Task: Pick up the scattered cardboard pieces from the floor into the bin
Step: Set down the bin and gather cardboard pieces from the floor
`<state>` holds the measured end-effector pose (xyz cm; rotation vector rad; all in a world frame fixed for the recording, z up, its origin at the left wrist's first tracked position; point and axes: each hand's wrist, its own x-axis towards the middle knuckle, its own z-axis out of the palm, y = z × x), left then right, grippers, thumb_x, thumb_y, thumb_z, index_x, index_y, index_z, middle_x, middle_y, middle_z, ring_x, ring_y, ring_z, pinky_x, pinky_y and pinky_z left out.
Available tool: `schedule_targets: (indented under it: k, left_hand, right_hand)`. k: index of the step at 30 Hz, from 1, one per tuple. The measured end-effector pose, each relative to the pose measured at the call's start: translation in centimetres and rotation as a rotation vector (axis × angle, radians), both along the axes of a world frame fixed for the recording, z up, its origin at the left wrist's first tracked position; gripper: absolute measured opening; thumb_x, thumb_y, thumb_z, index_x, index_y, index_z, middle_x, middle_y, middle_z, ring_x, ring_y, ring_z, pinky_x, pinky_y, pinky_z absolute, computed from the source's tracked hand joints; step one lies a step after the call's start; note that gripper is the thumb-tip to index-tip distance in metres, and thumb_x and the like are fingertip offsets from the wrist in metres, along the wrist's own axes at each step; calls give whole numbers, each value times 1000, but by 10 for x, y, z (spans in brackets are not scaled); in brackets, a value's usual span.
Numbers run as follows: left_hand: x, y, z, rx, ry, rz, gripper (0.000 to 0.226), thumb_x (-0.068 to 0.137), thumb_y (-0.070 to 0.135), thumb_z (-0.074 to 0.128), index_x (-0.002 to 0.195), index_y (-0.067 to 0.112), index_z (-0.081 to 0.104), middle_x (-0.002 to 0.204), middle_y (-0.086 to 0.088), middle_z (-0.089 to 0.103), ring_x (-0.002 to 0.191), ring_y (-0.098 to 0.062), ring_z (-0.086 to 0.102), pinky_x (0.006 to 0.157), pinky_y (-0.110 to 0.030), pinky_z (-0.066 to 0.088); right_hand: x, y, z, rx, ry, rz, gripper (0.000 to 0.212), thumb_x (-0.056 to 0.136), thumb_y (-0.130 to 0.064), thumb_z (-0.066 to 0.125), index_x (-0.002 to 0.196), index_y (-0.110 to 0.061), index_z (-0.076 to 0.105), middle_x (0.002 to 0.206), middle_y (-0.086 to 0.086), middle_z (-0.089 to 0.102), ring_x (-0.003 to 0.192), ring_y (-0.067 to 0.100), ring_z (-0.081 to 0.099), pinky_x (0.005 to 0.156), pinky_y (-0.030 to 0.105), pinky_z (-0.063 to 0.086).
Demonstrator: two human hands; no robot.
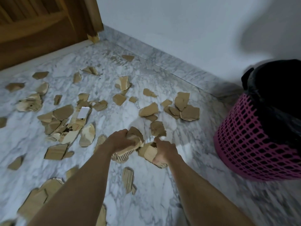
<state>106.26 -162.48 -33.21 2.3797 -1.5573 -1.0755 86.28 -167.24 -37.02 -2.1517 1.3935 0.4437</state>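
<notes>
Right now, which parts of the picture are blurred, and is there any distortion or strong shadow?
Head view: the pink bin and floor at right are motion-smeared; the cardboard pieces at centre stay fairly sharp; wide-angle bending curves the skirting; a soft shadow falls on the wall.

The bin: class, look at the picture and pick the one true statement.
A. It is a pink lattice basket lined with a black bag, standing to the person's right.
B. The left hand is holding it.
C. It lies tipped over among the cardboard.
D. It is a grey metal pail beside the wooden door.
A. The bin shows pink lattice walls with a black bag inside, upright at the right, near the wall.
</notes>
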Motion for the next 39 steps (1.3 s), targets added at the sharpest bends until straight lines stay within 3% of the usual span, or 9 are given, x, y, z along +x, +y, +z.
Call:
schedule_targets:
  k: [7,10,12,14,17,23,28,33,39]
  left_hand:
    - [-3,3,-12,34,14,-28,88,56,58,66,136,25,48,120,-1,64,96,-20,59,81,-33,49]
    - [-8,4,-22,14,-16,-82,86,60,57,70,137,27,47,125,1,61,111,-23,60,88,-36,50]
    - [-14,5,-30,-8,-57,-150,71,62,58,69,123,26,55,119,4,54,114,-23,58,87,-34,48]
    - [-20,9,-36,-21,-132,-186,65,68,58,68,121,24,54,119,4,42,110,-21,55,89,-37,49]
    - [-23,14,-45,-85,-176,-187,67,69,57,70,124,23,51,123,4,33,114,-21,50,90,-41,51]
    - [-19,7,-51,-128,-129,-230,89,69,48,79,144,29,36,157,7,14,138,-22,33,99,-43,47]
    - [-20,-5,-59,-27,-167,-280,106,70,47,77,154,21,17,144,-3,28,126,-25,45,94,-38,50]
    - [-11,-15,-59,7,-210,-245,70,62,51,78,119,21,50,107,1,45,104,-21,51,78,-32,48]
    - [10,-39,-52,-69,-64,-123,39,73,43,76,101,23,59,95,2,60,95,-24,60,71,-32,40]
  right_hand:
    - [-8,-18,4,-380,0,-98,47,84,-21,67,129,-26,53,127,9,39,119,34,40,96,40,36]
    - [-24,-41,17,-290,-101,-176,25,80,-26,75,102,-20,66,114,5,47,105,27,48,85,30,40]
    - [-34,-56,27,-77,-317,-274,20,76,-6,77,76,-12,58,80,2,48,71,13,46,55,11,35]
    - [-40,-71,29,33,-430,-370,27,76,6,71,69,-4,46,67,3,38,62,14,37,45,17,29]
    - [-40,-86,23,66,-544,-452,24,86,-4,68,107,6,61,98,12,65,94,28,63,71,36,54]
    - [-12,-82,24,68,-403,-336,90,84,-18,80,156,-10,26,157,14,34,139,32,39,89,28,41]
    - [17,-97,9,144,-204,-171,112,82,-14,79,160,-22,0,153,20,41,133,40,47,101,46,48]
    - [18,-101,-6,-11,32,3,88,74,-26,83,146,-26,33,136,14,51,124,36,49,97,42,45]
    - [18,-103,-1,-8,-36,47,100,62,-25,94,138,-12,30,137,13,40,127,36,40,94,47,44]
